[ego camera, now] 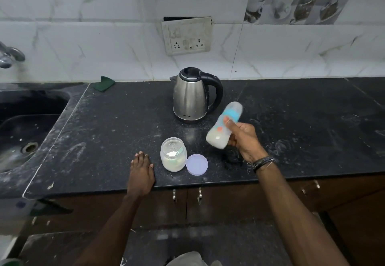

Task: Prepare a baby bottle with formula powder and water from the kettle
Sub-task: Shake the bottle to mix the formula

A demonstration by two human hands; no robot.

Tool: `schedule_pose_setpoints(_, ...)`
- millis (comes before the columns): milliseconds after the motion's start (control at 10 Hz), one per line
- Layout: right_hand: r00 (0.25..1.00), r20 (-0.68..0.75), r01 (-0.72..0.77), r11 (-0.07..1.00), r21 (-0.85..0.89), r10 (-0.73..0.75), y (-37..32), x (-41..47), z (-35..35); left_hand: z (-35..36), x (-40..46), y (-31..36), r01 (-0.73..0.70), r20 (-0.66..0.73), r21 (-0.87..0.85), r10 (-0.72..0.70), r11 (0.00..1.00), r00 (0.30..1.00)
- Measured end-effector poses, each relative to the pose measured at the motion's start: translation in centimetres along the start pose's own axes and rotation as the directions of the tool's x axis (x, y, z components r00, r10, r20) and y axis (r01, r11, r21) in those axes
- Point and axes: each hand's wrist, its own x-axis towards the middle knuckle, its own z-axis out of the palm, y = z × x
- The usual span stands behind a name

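1. Black stone worktop (291, 120), dusted with white powder, fills most of my view; a dark sink (31, 120) is sunk into it at the left, with a tap (9, 55) above.
2. I see the steel kettle (190, 97) upright near the back wall, lid on, black handle to the right, just below a wall socket (186, 35).
3. My right hand (244, 140) is raised over the worktop in front of the kettle, fingers (228, 123) curled around the bottle (224, 125).
4. That bottle is tilted, its base toward me and its capped top leaning away to the right; milky liquid sits in the lower end. It is blurred.
5. My left hand (141, 169) lies flat on the worktop near the front edge, fingers straight and together, holding nothing, just left of the jar (173, 154).
6. This jar stands open, with white powder and a scoop (179, 151) inside.
7. Its lilac lid (196, 164) lies flat, touching the jar's right side.
8. I note a green cloth (106, 83) at the back by the sink.
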Motion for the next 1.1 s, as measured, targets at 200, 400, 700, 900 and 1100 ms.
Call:
schedule_pose_setpoints(200, 0.994, 0.094, -0.046, 0.993, -0.105, 0.055, -0.3, -0.2, -0.1, 0.0, 0.0, -0.1, -0.004, -0.005, 0.004, 0.004, 1.0, 1.0)
schedule_pose_setpoints(400, 0.99, 0.08, -0.11, 0.987, -0.114, 0.119, -0.3, -0.2, 0.1, 0.1, 0.0, -0.1, -0.009, -0.012, 0.006, 0.009, 1.0, 1.0)
schedule_pose_setpoints(700, 0.994, 0.093, -0.041, 0.985, -0.166, 0.057, -0.5, -0.2, 0.3, 0.3, 0.0, -0.2, -0.008, -0.019, -0.003, 0.008, 1.0, 1.0)
schedule_pose_setpoints(900, 0.996, 0.052, -0.053, 0.96, -0.274, 0.069, -1.0, 0.1, 0.3, 0.1, 0.0, -0.1, -0.009, -0.019, 0.001, 0.009, 1.0, 1.0)
schedule_pose_setpoints(1100, 0.999, -0.043, -0.046, 0.939, -0.34, 0.033, -1.5, 0.2, 0.3, 0.2, -0.1, -0.1, -0.004, -0.018, -0.002, 0.004, 1.0, 1.0)
